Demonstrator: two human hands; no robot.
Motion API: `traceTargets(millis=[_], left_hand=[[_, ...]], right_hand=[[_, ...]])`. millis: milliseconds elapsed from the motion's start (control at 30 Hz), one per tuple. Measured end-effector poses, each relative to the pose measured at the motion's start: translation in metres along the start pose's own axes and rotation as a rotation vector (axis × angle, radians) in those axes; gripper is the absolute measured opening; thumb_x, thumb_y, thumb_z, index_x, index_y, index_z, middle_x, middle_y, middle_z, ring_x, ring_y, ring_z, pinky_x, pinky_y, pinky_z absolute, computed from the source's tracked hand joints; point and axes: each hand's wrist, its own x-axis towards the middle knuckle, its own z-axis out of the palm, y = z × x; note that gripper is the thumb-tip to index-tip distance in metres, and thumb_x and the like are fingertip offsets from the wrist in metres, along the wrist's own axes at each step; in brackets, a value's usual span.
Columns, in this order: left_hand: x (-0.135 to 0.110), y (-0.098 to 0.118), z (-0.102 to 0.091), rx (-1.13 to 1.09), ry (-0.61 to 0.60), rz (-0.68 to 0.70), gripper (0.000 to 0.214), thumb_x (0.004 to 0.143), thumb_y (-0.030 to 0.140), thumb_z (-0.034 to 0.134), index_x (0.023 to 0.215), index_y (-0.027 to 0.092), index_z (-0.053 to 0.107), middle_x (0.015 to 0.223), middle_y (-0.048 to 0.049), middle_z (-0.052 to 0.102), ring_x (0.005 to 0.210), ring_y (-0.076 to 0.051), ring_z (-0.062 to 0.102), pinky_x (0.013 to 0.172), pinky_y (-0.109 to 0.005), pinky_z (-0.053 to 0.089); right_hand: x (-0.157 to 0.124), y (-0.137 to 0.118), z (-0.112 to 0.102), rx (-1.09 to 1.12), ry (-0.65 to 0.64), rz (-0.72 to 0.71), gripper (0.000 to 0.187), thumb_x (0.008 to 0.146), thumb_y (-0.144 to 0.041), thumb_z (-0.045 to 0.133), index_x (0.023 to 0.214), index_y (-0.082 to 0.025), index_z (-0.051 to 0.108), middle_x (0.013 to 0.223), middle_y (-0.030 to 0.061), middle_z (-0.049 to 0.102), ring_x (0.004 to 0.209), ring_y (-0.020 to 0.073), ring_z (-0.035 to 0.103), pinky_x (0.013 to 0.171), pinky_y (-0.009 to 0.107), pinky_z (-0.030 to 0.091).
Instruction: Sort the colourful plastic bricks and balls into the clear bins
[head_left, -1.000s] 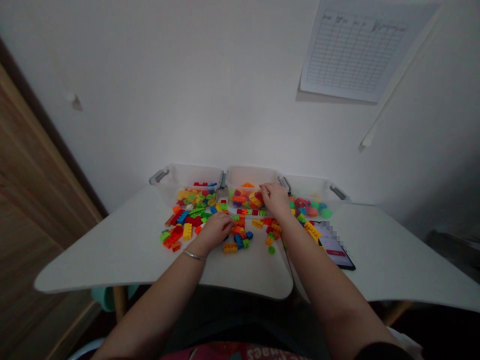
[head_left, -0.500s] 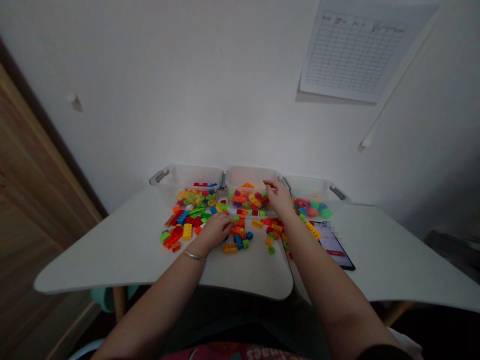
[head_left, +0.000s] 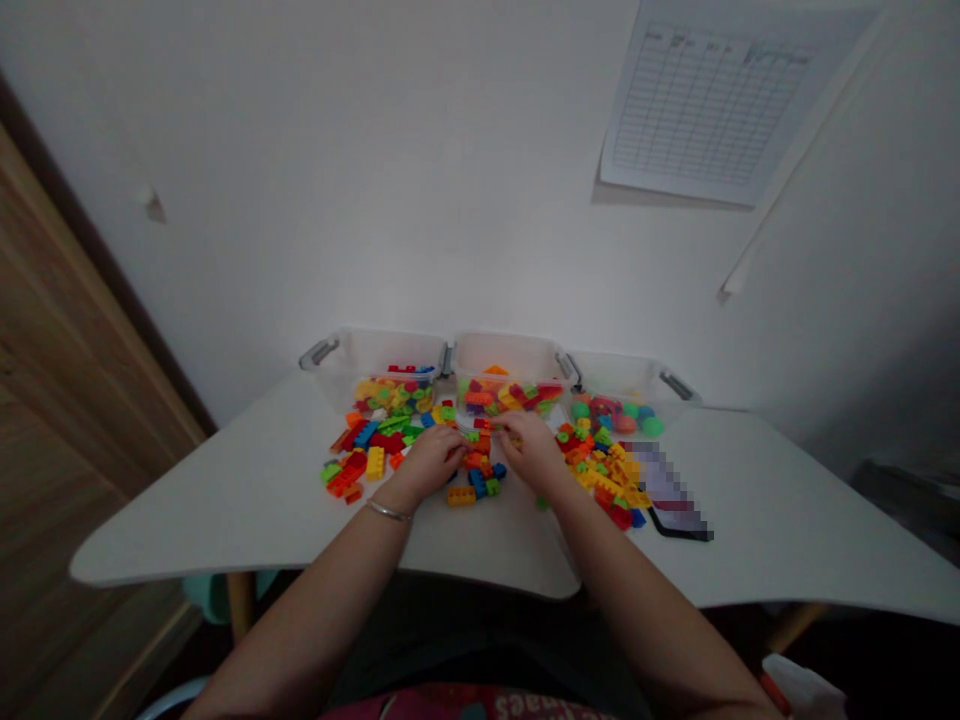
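My left hand (head_left: 429, 460) rests on the white table (head_left: 247, 500) with its fingers curled over loose toy bricks (head_left: 474, 478) in the middle of the spread. My right hand (head_left: 531, 450) lies just to its right, fingers bent down onto small bricks in front of the middle clear bin (head_left: 504, 352). The fingertips of both hands nearly meet over the bricks. What either hand grips is hidden by the fingers. A thin bracelet (head_left: 388, 511) circles my left wrist.
Three clear bins with bricks stand along the wall: left bin (head_left: 360, 352), middle one, right bin (head_left: 637, 372). More bricks lie at the left (head_left: 367, 452) and right (head_left: 609, 478). A phone (head_left: 679, 525) lies right of them. A wooden door (head_left: 45, 420) stands at left; a printed sheet (head_left: 705, 100) hangs above.
My right hand has drawn back from the middle bin down to the bricks on the table beside my left hand. The left hand has stayed where it was.
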Motion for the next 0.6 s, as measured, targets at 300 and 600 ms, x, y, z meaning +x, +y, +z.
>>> traceTargets(millis=[300, 600], left_hand=[[0.001, 0.001, 0.001, 0.007, -0.002, -0.005, 0.02, 0.089, 0.022, 0.05, 0.086, 0.018, 0.069, 0.091, -0.0074, 0.07, 0.091, -0.02, 0.06, 0.088, -0.035, 0.046], [0.001, 0.001, -0.001, 0.008, -0.007, 0.009, 0.023, 0.09, 0.025, 0.048, 0.087, 0.018, 0.069, 0.09, -0.008, 0.07, 0.091, -0.02, 0.06, 0.087, -0.035, 0.046]], right_hand=[[-0.034, -0.001, 0.018, -0.146, -0.124, 0.003, 0.037, 0.09, -0.016, 0.048, 0.123, -0.024, 0.062, 0.126, 0.0053, 0.063, 0.116, 0.0204, 0.055, 0.104, 0.039, 0.04], [-0.028, -0.007, 0.016, -0.171, -0.142, 0.041, 0.032, 0.091, -0.024, 0.049, 0.119, -0.025, 0.064, 0.123, 0.0063, 0.064, 0.113, 0.0222, 0.056, 0.1, 0.04, 0.042]])
